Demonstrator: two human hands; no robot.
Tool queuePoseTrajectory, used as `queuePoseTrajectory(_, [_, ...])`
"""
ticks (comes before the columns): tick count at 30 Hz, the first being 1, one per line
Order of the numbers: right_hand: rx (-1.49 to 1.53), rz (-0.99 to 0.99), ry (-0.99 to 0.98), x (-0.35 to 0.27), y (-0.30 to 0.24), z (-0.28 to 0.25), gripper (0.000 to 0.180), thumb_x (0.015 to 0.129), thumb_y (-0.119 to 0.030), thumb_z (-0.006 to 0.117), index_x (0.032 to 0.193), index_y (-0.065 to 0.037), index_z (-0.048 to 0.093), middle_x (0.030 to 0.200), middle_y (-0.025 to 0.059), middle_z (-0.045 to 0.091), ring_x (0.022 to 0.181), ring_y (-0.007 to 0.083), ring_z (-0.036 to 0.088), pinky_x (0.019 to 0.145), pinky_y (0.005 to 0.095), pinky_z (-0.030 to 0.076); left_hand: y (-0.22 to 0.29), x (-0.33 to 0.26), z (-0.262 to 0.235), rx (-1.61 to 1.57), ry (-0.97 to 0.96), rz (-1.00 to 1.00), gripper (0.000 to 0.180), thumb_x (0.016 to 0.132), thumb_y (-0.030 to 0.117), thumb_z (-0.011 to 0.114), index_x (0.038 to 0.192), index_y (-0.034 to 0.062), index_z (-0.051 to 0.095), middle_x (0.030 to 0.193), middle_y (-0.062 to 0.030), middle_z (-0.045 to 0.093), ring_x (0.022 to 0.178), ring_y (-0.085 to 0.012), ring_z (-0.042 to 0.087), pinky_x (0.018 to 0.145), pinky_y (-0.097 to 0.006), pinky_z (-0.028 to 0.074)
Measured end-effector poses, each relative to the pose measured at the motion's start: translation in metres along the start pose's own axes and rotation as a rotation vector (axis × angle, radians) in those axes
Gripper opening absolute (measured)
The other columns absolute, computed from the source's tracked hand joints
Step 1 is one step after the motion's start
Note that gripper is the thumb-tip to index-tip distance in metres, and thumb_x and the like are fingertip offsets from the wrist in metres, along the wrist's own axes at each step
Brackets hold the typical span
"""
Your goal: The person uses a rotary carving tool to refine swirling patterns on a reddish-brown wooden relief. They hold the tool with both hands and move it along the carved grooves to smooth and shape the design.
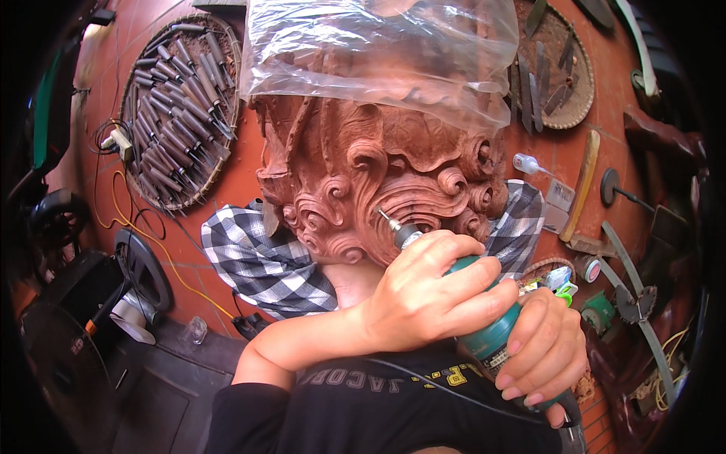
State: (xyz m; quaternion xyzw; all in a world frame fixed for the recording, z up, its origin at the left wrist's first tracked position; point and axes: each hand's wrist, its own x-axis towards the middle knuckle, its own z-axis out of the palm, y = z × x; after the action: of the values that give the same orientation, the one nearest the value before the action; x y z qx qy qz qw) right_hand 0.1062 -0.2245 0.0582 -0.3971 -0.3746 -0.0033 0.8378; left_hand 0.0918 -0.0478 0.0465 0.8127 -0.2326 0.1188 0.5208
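Carving [378,174] reddish-brown, swirled curls. Grinder [484,333] teal, silver tip. Cloth [257,257] at 7 o'clock of carving, black-white check. Floor [227,174] terracotta. Cable [144,227] yellow. Shirt [363,416] black.

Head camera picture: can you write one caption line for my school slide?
Both hands, left hand and right hand, grip a green rotary tool against a reddish-brown scrolled wood carving.

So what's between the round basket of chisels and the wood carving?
In the head view, only bare red floor separates the basket of chisels from the wood carving; the checkered cloth lies lower down.
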Motion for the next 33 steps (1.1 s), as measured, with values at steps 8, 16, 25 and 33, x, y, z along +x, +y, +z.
queuePoseTrajectory(8, [-0.033,-0.068,0.088,-0.005,-0.002,-0.004,0.034,0.092,-0.045,0.077,0.085,-0.014,0.069,0.077,-0.0012,0.076,0.072,0.0115,0.073,0.08,0.0271,0.049,-0.003,0.01,0.011,-0.027,-0.002,0.032,0.029,0.066,0.02,0.072,0.094,0.0115,0.074,0.092,-0.0034,0.07,0.088,-0.0247,0.067,0.068,-0.035,0.054])
queuePoseTrajectory(16, [-0.108,-0.133,0.352,-0.018,-0.01,0.007,0.031,0.089,-0.042,0.08,0.078,-0.015,0.068,0.07,-0.0035,0.074,0.064,0.0095,0.07,0.076,0.0252,0.047,-0.004,0.016,0.029,-0.073,-0.036,0.057,0.03,0.066,0.02,0.07,0.095,0.0123,0.074,0.093,-0.003,0.068,0.086,-0.0242,0.067,0.068,-0.035,0.053])
queuePoseTrajectory(25, [-0.032,-0.166,0.142,-0.015,-0.008,-0.01,0.031,0.093,-0.043,0.077,0.085,-0.014,0.069,0.079,-0.0015,0.077,0.074,0.0118,0.073,0.08,0.0269,0.049,0.004,0.018,0.023,-0.021,-0.054,0.046,0.033,0.064,0.021,0.069,0.096,0.0127,0.074,0.094,-0.0036,0.069,0.087,-0.0247,0.067,0.067,-0.035,0.054])
queuePoseTrajectory(33, [0.007,-0.109,0.12,-0.013,-0.001,-0.011,0.033,0.093,-0.045,0.076,0.085,-0.014,0.069,0.079,0.0,0.077,0.075,0.0124,0.074,0.081,0.0269,0.05,-0.002,0.011,0.015,0.017,-0.065,0.03,0.034,0.063,0.021,0.069,0.095,0.0125,0.073,0.093,-0.0036,0.07,0.087,-0.0251,0.067,0.067,-0.034,0.055])
